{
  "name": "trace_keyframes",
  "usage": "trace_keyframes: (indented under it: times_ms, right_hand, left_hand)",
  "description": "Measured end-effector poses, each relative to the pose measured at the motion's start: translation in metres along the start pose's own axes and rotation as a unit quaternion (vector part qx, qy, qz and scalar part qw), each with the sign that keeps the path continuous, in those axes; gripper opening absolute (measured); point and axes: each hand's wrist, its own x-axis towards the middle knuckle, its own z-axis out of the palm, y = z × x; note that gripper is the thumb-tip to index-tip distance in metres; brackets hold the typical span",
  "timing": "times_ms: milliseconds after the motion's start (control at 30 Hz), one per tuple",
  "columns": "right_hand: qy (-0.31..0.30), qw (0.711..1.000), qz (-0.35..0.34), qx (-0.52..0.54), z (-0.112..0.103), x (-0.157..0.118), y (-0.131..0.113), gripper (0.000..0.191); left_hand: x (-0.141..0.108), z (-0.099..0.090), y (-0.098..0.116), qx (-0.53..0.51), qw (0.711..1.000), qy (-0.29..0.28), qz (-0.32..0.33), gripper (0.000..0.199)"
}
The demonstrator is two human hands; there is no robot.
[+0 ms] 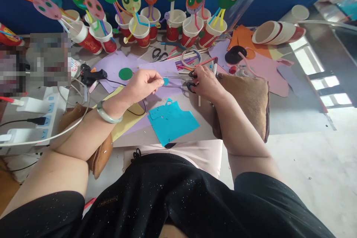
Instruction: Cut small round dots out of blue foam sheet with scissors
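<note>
Between the thumb and fingertips of my left hand (145,83) is a small blue paper piece (166,81). My right hand (205,81) has its fingers through the black handles of a pair of scissors (191,86). Their blades point left, toward the blue piece; whether they touch it I cannot tell. Below both hands lies a blue paper sheet (174,121) with cut edges and a small hole near its top. A green paper circle (125,73) rests on purple paper (111,67) left of my left hand.
Red and white paper cups (192,31) holding paper-faced figures line the back. A black glue gun (93,75) and a white power strip (51,109) with cables lie left. Brown cushions (242,100) sit under my forearms. Stacked cups (275,32) lie on their side at right.
</note>
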Motion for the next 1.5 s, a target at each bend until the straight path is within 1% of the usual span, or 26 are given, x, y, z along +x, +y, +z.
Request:
trace_keyframes:
  times_ms: [67,167,300,367,400,433,500,633,667,733,867,1033,1100,1133,1200,1233,1267,1300,1333,1400,1467,1500]
  right_hand:
    - [-0.003,1.0,0.004,0.001,0.001,0.001,0.002,0.045]
    - [-0.01,1.0,0.008,0.01,0.001,0.001,0.002,0.044]
    - [0.0,1.0,0.01,0.027,-0.001,0.003,0.0,0.042]
    - [0.012,0.999,0.015,0.037,-0.002,0.003,-0.002,0.04]
    - [0.019,0.999,0.017,0.046,-0.003,0.004,-0.003,0.04]
    - [0.026,0.998,0.019,0.057,-0.003,0.004,-0.004,0.04]
    - [0.04,0.996,0.02,0.079,-0.005,0.005,-0.007,0.039]
    - [0.063,0.993,0.034,0.099,-0.008,0.006,-0.013,0.037]
    - [0.067,0.992,0.039,0.101,-0.009,0.005,-0.015,0.037]
    - [0.077,0.991,0.042,0.104,-0.01,0.005,-0.016,0.036]
    - [0.102,0.989,0.028,0.108,-0.01,0.006,-0.015,0.038]
    - [0.108,0.989,0.03,0.094,-0.009,0.006,-0.016,0.041]
    - [0.105,0.99,0.035,0.085,-0.01,0.005,-0.019,0.041]
    - [0.104,0.991,0.035,0.082,-0.011,0.005,-0.02,0.041]
    - [0.099,0.992,0.031,0.076,-0.012,0.003,-0.023,0.041]
    - [0.097,0.992,0.028,0.074,-0.013,0.003,-0.024,0.042]
    - [0.096,0.992,0.024,0.074,-0.013,0.002,-0.024,0.043]
    - [0.097,0.992,0.022,0.075,-0.013,0.002,-0.024,0.044]
    - [0.099,0.992,0.019,0.077,-0.013,0.002,-0.024,0.046]
    - [0.105,0.991,0.016,0.079,-0.012,0.003,-0.023,0.048]
    - [0.107,0.991,0.017,0.079,-0.012,0.003,-0.022,0.048]
    - [0.106,0.991,0.02,0.078,-0.012,0.003,-0.022,0.047]
  left_hand:
    - [-0.001,0.001,0.002,0.058,0.997,-0.048,-0.02,0.014]
    - [-0.004,0.003,0.004,0.141,0.98,-0.135,-0.032,0.015]
    - [-0.007,0.007,0.004,0.23,0.937,-0.264,-0.016,0.012]
    - [-0.007,0.009,0.004,0.264,0.916,-0.301,-0.008,0.011]
    - [-0.007,0.01,0.003,0.281,0.909,-0.309,-0.006,0.011]
    - [-0.007,0.009,0.003,0.297,0.904,-0.308,-0.005,0.012]
    - [-0.006,0.008,0.001,0.334,0.898,-0.287,-0.005,0.013]
    - [-0.004,0.004,0.001,0.396,0.895,-0.205,-0.009,0.018]
    - [-0.004,0.003,0.001,0.404,0.894,-0.193,-0.011,0.018]
    - [-0.004,0.002,0.003,0.415,0.89,-0.188,-0.016,0.019]
    - [-0.005,0.002,0.007,0.431,0.878,-0.206,-0.031,0.022]
    - [-0.003,0.001,0.005,0.447,0.872,-0.194,-0.044,0.017]
    - [-0.002,0.001,0.002,0.451,0.876,-0.166,-0.039,0.013]
    - [-0.002,0.001,0.001,0.449,0.881,-0.143,-0.034,0.012]
    - [-0.001,0.002,0.0,0.433,0.896,-0.093,-0.019,0.017]
    - [-0.001,0.002,0.001,0.418,0.905,-0.08,-0.013,0.021]
    - [-0.001,0.003,0.001,0.4,0.913,-0.084,-0.008,0.025]
    - [-0.001,0.004,0.002,0.382,0.918,-0.103,-0.004,0.027]
    - [-0.002,0.005,0.003,0.367,0.92,-0.134,0.0,0.027]
    - [-0.003,0.006,0.004,0.353,0.915,-0.196,0.008,0.02]
    - [-0.004,0.006,0.003,0.36,0.905,-0.226,0.016,0.01]
    - [-0.005,0.007,0.002,0.367,0.9,-0.233,0.018,0.015]
